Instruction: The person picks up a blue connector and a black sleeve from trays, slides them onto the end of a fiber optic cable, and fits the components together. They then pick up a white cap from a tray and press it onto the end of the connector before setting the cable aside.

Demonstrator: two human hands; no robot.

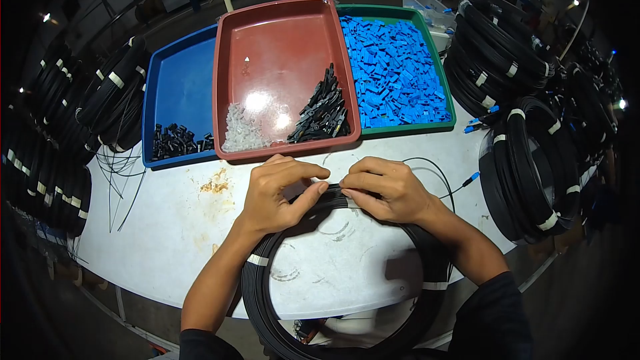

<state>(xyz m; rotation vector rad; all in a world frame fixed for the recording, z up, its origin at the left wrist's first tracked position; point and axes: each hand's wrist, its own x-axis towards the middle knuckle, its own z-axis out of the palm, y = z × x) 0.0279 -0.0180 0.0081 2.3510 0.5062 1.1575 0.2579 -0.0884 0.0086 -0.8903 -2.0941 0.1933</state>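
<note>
Head view looks down on a coil of black cable (280,333) lying flat on a white table (173,227), its near arc hanging over the table's front edge toward the person. The coil is a wide ring, a little longer from left to right than front to back, bound with white tape wraps (257,260) at several spots. Both hands meet at the far top of the ring. The left hand (277,193) pinches the cable there between thumb and fingers, and the right hand (387,190) is clamped on the same stretch just beside it, fingertips almost touching. A thin black lead with a blue plug (473,178) runs off to the right of the right hand.

Behind the hands sit three trays side by side: a blue tray (177,87) with small black parts (179,141), a red tray (280,40) with clear pieces (241,132) and black clips (323,110), and a green tray (440,73) filled with blue parts (393,73). Stacks of finished black coils (527,167) crowd both sides of the table. A rust-coloured stain (215,184) marks the tabletop. The room around is dim, with small lights at the edges.
</note>
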